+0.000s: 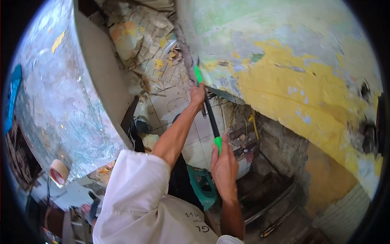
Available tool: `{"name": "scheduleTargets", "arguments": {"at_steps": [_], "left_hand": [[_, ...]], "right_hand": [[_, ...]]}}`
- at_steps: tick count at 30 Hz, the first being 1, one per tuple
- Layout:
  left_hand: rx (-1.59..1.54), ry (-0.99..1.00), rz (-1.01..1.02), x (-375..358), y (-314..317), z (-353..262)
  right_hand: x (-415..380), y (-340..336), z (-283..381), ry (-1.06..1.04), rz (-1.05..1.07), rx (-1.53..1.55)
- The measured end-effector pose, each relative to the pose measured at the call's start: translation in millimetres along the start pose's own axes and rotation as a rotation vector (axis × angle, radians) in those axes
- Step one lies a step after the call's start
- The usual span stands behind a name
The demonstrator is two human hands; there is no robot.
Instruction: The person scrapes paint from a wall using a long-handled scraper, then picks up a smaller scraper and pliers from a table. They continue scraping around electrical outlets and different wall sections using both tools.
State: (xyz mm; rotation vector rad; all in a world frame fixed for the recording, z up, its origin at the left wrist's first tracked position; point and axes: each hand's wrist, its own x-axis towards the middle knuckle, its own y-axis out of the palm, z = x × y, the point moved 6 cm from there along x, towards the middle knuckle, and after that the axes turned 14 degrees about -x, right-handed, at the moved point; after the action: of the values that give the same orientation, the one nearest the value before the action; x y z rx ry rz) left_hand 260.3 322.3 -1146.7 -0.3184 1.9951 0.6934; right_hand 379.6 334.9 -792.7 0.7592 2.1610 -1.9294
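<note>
A long-handled scraper (211,116), a black shaft with bright green ends, slants up against the lower edge of the peeling wall (284,85). My left hand (198,93) is closed around its upper part, just below the upper green piece. My right hand (224,168) is at the lower green end, which sits between the thumb and the fairly straight fingers. The scraper's working tip is thin and hard to make out at the wall's edge. Yellow and pale green paint flakes off the wall in patches.
Paint chips and debris (156,53) cover the tiled floor ahead. At the left stands a large scuffed panel (77,105) with a roll of tape (59,171) by its lower edge. A green plastic stool (203,187) is close to my body. Rubble (243,140) lies below the wall.
</note>
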Motion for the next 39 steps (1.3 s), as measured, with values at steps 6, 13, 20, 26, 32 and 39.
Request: {"name": "scheduleTargets", "arguments": {"at_steps": [6,13,20,26,32,39], "left_hand": [[0.042,0.414,0.153,-185.5,15.9,-102.6],[0.106,0.411,0.579,-383.0,34.1,-127.7],[0.297,0.525,0.921,-476.7,54.5,-41.5],[0.207,1.012,0.776,-480.8,86.6,-48.1],[0.294,0.609,0.725,-468.6,99.2,-95.1],[0.196,0.728,0.709,-434.0,102.9,-74.7]], "right_hand": [[-141.1,32.9,-66.9,0.119,-0.008,0.604],[-284.6,-18.9,-76.8,0.376,-0.229,0.71],[-409.2,-8.0,-69.5,0.642,-0.377,0.531],[-383.0,-4.2,-103.3,0.533,-0.636,0.341],[-344.9,-20.9,-108.4,0.475,-0.51,0.494],[-319.4,-2.5,-123.5,0.441,-0.603,0.488]]}}
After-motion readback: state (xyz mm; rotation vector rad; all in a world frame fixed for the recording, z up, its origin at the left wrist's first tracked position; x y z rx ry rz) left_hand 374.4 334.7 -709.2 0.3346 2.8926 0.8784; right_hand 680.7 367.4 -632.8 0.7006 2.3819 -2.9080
